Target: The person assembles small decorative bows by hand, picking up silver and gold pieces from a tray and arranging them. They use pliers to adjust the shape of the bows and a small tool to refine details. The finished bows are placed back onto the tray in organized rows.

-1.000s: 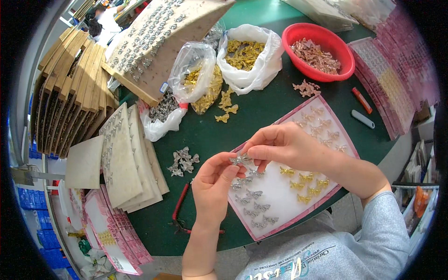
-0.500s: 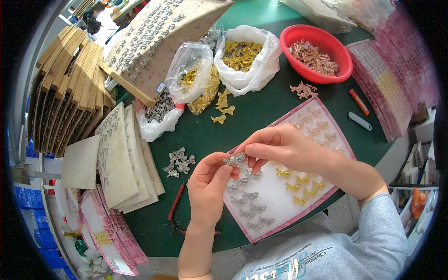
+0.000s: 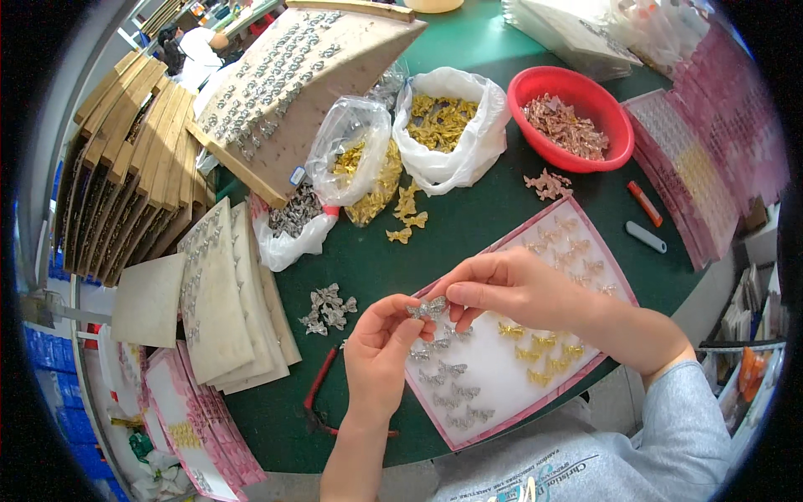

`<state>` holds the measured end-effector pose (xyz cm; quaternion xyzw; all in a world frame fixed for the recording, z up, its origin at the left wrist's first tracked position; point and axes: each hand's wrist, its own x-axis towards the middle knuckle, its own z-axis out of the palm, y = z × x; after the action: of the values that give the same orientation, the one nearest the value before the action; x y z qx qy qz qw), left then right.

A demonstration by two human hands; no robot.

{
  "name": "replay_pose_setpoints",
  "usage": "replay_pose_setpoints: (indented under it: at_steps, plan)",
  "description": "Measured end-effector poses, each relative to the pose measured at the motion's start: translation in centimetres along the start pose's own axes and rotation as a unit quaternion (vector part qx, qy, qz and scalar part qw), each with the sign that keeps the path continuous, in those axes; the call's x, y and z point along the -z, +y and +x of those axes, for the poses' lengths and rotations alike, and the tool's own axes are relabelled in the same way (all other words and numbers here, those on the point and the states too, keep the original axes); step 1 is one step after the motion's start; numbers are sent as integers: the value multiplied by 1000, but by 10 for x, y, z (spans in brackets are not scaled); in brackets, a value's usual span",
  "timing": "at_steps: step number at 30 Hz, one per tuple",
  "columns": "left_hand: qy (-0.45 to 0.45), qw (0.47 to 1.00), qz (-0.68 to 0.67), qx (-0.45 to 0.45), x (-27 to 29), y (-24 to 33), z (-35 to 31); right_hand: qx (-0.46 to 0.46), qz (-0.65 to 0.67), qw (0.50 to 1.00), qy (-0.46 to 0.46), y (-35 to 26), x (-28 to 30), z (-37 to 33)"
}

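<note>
Green tabletop [image 3: 355, 261], left hand [image 3: 376, 347] pinch-tight on silver bow [image 3: 427, 309]

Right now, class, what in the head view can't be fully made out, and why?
In the head view:
Held silver bow: partly covered by the left hand.
Red-handled tool: middle behind the left forearm.
Pale container: cut by the upper edge.
Pink cards, upper right: blurred.

Bright light, glare on far tabletop [image 3: 470, 48], bent edges, black corners

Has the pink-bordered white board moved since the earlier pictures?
No. The white board keeps its place relative to the red bowl on the green table; only the view shifted.
</note>
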<state>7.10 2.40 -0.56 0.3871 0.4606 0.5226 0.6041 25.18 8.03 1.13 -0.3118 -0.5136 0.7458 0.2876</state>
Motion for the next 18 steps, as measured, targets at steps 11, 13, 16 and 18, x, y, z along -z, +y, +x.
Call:
replay_pose_setpoints:
  at_steps: [11,13,16,18]
  plan:
    - [-4,1000,-4,6,3,0,0,-16,12,1000,0,-2,-2,0]
    - [-8,1000,-9,9,4,0,0,6,-54,999,2,-4,-3,-1]
    - [-12,1000,-14,21,3,0,2,172,-205,962,57,-1,-6,-1]
    - [-10,999,-28,40,3,2,1,301,-308,900,65,2,-7,-2]
